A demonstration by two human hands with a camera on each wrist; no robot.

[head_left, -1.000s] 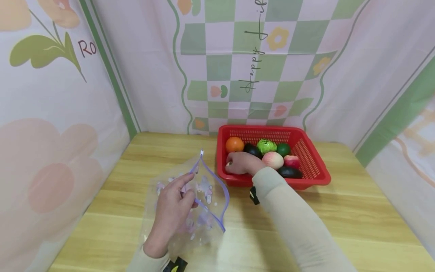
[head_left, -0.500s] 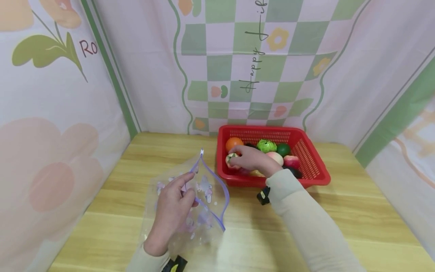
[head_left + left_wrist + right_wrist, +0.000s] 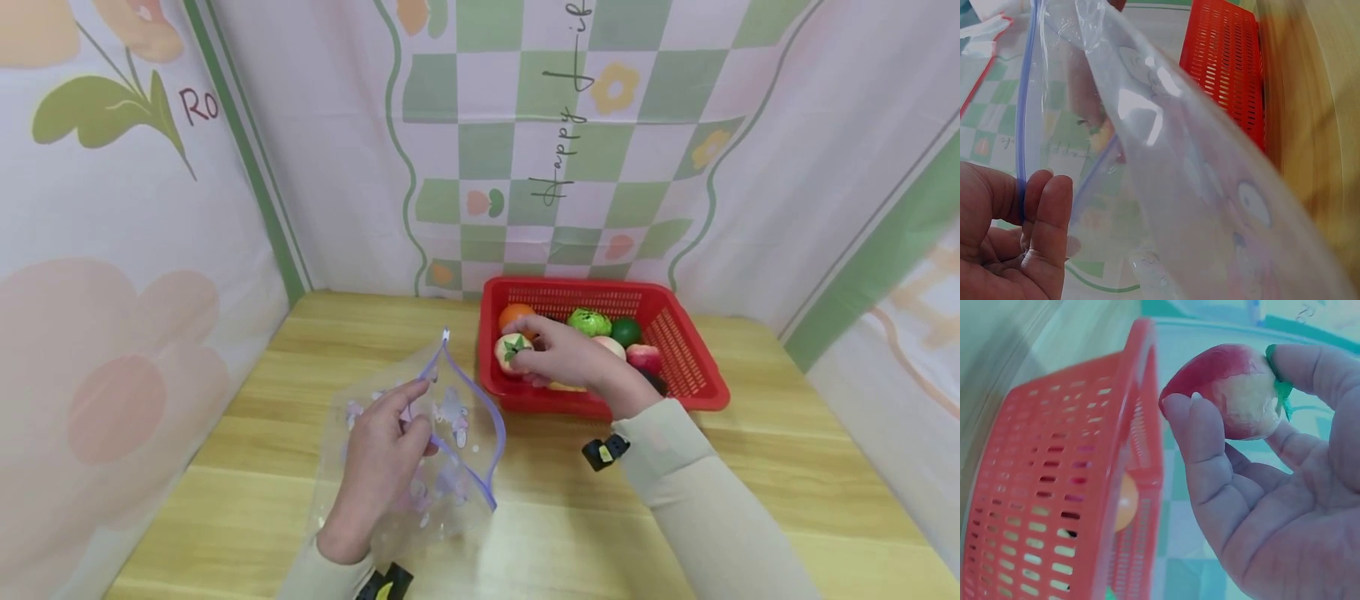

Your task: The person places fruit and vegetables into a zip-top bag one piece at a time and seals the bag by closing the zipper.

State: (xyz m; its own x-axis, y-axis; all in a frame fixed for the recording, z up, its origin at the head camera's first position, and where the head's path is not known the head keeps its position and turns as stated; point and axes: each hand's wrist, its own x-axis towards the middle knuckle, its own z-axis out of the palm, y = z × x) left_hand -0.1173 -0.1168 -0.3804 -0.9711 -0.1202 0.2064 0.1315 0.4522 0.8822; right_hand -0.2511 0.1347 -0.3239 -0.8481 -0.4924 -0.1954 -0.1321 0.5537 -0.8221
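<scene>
A red and cream strawberry (image 3: pixel 1225 394) with a green leafy top is pinched between the thumb and fingers of my right hand (image 3: pixel 566 358). In the head view it hangs over the left end of the red basket (image 3: pixel 686 358). My left hand (image 3: pixel 382 458) holds the purple zip edge of a clear printed zip bag (image 3: pixel 1179 162). The bag's mouth gapes toward the basket, and its purple rim (image 3: pixel 495 417) spreads apart. Around the strawberry in the basket lie an orange (image 3: pixel 516 317), a green crinkled vegetable (image 3: pixel 588 322) and a dark green round piece (image 3: pixel 626 332).
The basket also bears a red and pink fruit (image 3: pixel 645 358), a pale pink peach (image 3: pixel 611 345) partly behind my right hand, and a dark item under my wrist. Printed cloth (image 3: pixel 337 167) walls in the wooden table (image 3: pixel 555 533) at the back and sides.
My right hand has lifted the strawberry up from the basket's left end, turning its leafy top into view. The right forearm has shifted rightward. My left hand and the bag stay put.
</scene>
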